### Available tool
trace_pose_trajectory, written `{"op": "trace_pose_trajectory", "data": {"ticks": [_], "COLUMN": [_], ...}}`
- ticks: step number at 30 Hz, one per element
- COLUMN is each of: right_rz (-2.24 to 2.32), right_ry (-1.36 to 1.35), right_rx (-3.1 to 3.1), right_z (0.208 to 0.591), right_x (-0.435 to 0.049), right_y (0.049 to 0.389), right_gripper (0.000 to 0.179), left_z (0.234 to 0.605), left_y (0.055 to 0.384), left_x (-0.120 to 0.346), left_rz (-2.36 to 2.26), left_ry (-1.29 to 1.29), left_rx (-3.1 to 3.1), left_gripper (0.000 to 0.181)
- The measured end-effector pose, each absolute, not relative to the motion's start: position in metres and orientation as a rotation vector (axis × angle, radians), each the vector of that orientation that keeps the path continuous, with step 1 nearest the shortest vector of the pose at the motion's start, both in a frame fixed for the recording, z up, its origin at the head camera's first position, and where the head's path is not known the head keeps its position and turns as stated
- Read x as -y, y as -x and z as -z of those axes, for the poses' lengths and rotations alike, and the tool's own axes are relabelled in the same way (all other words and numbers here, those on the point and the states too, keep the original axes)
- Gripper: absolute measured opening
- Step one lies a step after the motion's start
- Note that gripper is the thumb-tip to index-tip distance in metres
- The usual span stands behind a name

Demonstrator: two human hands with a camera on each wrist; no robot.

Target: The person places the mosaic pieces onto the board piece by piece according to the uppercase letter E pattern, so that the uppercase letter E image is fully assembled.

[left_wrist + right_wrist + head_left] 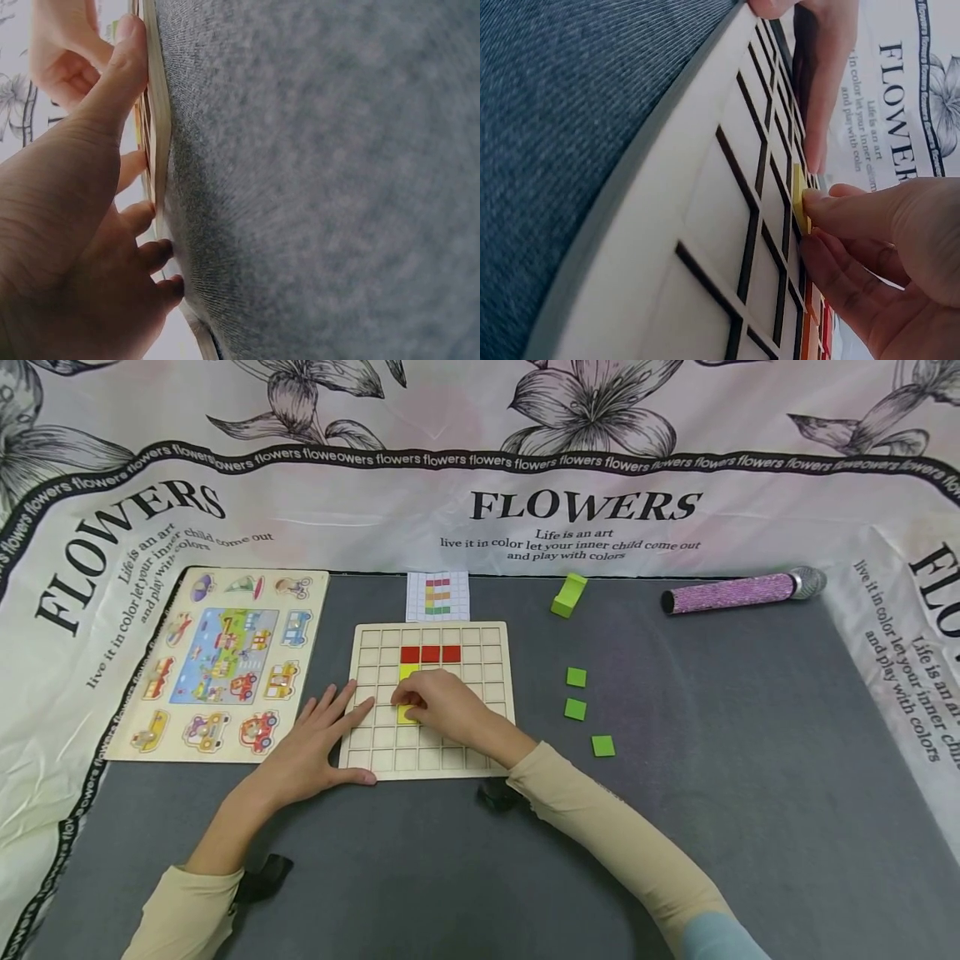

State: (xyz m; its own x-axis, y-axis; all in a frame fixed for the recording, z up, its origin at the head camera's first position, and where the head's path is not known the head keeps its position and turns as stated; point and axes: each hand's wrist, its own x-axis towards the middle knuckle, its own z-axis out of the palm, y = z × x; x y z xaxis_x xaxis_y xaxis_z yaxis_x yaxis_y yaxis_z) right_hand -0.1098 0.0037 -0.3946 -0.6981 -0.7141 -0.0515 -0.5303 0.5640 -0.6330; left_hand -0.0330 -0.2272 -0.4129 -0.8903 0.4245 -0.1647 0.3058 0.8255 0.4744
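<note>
A wooden grid board [390, 762] lies on the dark grey cloth. Across its upper part runs a row of red tiles [431, 654], with a yellow tile [408, 671] just below the leftmost. My right hand [456, 708] is over the middle of the board. In the right wrist view its thumb and fingertips pinch a small yellow tile [800, 199] at the grid; whether it is fully seated I cannot tell. My left hand [303, 756], fingers spread, rests against the board's left edge, its thumb at the lower left corner. The right hand hides some cells.
A card with a coloured pattern [437, 597] sits behind the board. To the right lie several loose green tiles [575, 709] and a green stack [569, 595]. A pink microphone [738, 593] is farther right, and a picture puzzle [142, 750] is on the left.
</note>
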Motion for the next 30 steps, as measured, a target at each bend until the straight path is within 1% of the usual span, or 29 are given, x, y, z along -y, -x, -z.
{"op": "trace_pose_trajectory", "data": {"ticks": [4,8,15,22,26,30], "right_rz": [0.908,0.974,1.061,1.015,0.939,0.906], "right_ry": [1.012,0.973,0.871,0.653,0.574,0.585], "right_rx": [-2.479,-2.494,-2.611,-2.692,-2.711,-2.713], "right_z": [0.389,0.380,0.370,0.370,0.373,0.382], "right_x": [-0.011,-0.031,-0.099,-0.171,-0.196,-0.207], "right_y": [0.111,0.119,0.139,0.147,0.145,0.142], "right_gripper": [0.019,0.021,0.023,0.030,0.033,0.033], "left_z": [0.413,0.413,0.411,0.411,0.411,0.412], "left_y": [0.034,0.035,0.034,0.034,0.034,0.033], "left_x": [0.227,0.227,0.228,0.226,0.226,0.227], "left_rz": [-0.649,-0.645,-0.648,-0.661,-0.652,-0.646], "left_ry": [-0.561,-0.562,-0.573,-0.572,-0.568,-0.573], "left_rx": [-2.745,-2.740,-2.748,-2.741,-2.739,-2.746], "left_gripper": [0.108,0.109,0.109,0.109,0.109,0.109]}}
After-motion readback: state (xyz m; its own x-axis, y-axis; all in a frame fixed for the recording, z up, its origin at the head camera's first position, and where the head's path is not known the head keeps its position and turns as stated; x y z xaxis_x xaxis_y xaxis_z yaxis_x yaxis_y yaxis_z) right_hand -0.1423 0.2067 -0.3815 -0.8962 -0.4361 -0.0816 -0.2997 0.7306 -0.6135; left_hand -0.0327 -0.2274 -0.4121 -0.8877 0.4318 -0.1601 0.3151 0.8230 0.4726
